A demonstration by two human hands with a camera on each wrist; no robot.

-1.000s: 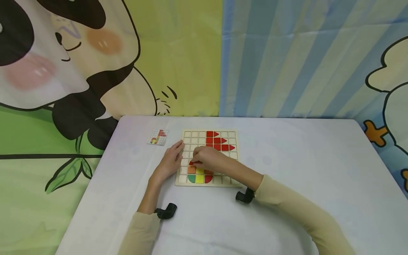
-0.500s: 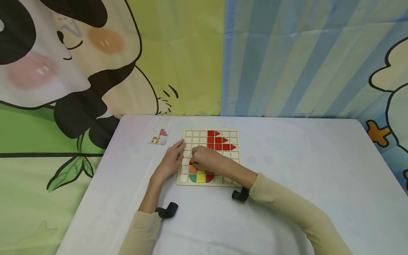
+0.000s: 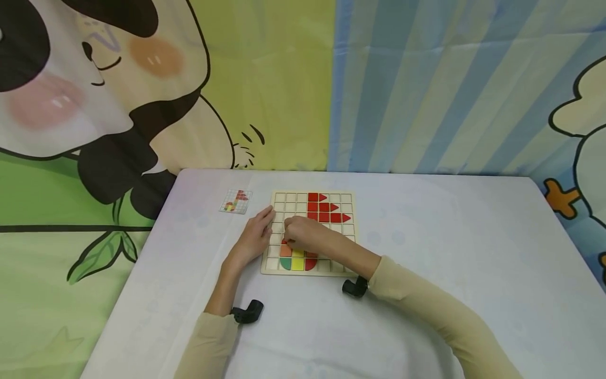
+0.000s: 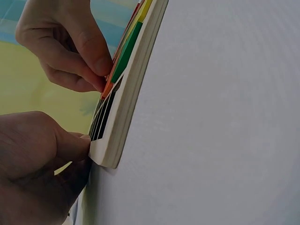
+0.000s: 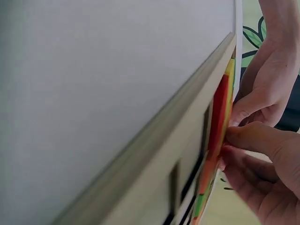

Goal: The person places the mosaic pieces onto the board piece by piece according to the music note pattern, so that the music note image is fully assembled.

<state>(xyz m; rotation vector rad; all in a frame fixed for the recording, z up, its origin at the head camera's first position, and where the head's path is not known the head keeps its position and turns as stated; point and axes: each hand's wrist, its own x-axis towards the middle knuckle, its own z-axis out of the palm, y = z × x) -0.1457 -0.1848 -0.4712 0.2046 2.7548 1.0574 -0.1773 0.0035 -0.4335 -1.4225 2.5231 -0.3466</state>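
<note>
A pale wooden grid board (image 3: 347, 230) lies on the table, with coloured tiles set in its squares. My left hand (image 3: 253, 235) holds the board by its left side; in the left wrist view its thumb (image 4: 77, 143) lies at the board's edge. My right hand (image 3: 306, 234) reaches across the grid, fingertips pinching a small red tile (image 3: 284, 241) just above an orange tile (image 3: 285, 251). The hand covers most of the red tile. Below lie a green rounded tile (image 3: 285, 263), a yellow tile (image 3: 297, 263) and a red rounded tile (image 3: 310, 264).
Rows of red tiles (image 3: 324, 207) with pointed ends fill part of the board's upper right. A small pattern card (image 3: 235, 201) lies beyond my left hand. The white-covered table (image 3: 450, 237) meets a printed cloth backdrop (image 3: 270, 79) at its far edge.
My right forearm has shifted slightly left, while its fingertips stay at the same spot on the board. The left hand keeps its place at the board's side.
</note>
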